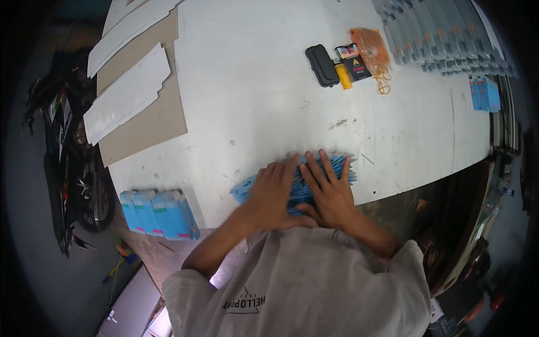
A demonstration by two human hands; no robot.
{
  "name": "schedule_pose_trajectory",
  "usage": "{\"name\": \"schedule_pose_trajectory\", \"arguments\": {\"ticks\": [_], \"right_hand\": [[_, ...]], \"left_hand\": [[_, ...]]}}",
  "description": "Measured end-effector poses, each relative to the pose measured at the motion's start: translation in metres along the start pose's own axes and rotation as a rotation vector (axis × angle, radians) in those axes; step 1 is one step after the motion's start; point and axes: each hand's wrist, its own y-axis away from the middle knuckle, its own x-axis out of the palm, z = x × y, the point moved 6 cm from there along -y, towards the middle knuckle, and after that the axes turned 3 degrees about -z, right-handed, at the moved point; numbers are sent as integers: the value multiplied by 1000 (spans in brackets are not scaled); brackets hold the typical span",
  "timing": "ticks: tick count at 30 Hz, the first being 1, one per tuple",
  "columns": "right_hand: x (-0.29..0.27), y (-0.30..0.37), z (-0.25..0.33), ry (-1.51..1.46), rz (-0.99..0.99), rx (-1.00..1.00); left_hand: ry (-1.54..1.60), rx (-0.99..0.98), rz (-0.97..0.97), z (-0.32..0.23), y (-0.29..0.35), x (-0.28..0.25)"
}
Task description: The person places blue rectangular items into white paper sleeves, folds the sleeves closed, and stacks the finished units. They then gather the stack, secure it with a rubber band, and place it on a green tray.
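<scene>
both hands on fanned blue pkts point(299, 194), nr edge of white table point(269, 123)

l hand point(272, 194) (blurry) over pkts' l part, can't tell if gripping; r hand point(332, 196) palm down on r part, fingers spread, not closed. blue bundles point(174, 216) at table's nr l corner; blk case point(323, 65), yellow lighter point(343, 76) + bag of rubber bands point(370, 50) well apart, far r.

"What have I got at my end?"
"I make out a row of thin blue pieces point(300, 192), bunched side by side in a loose fan, their paler ends jutting unevenly."
"How does it sit?"
"I see it lying along the near edge of the bench point(247, 84), partly covered from my view."
</scene>
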Motion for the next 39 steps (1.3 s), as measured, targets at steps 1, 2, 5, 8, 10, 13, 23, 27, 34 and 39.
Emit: {"name": "schedule_pose_trajectory", "arguments": {"ticks": [1, 2, 5, 8, 10, 13, 23, 27, 34, 39], "right_hand": [[-16, -1, 11, -47, -33, 9], [-25, -4, 19, -88, -72, 19], [18, -19, 27, -102, -37, -120], [-1, -21, 52, -104, -106, -190], [27, -23, 54, -136, -72, -239], [14, -16, 50, -95, -131, -199], [49, -12, 63, -106, -110, -235], [35, -6, 68, -86, -98, -243], [-21, -15, 7, -36, -125, -29], [-21, -23, -44, -59, -133, 5]], "left_hand": [[129, -37, 57, 9, -2, -7], [270, -65, 149, 27, -9, -15], [637, -208, 304, 65, -23, -20], [835, -259, 270, 86, -20, -5], [839, -224, 236, 90, -20, -4], [782, -172, 172, 90, -19, -7], [823, -210, 81, 88, -15, 0], [836, -185, 66, 85, -15, -7], [901, -212, 80, 89, -3, -9], [948, -148, 17, 83, -3, -6]]}}
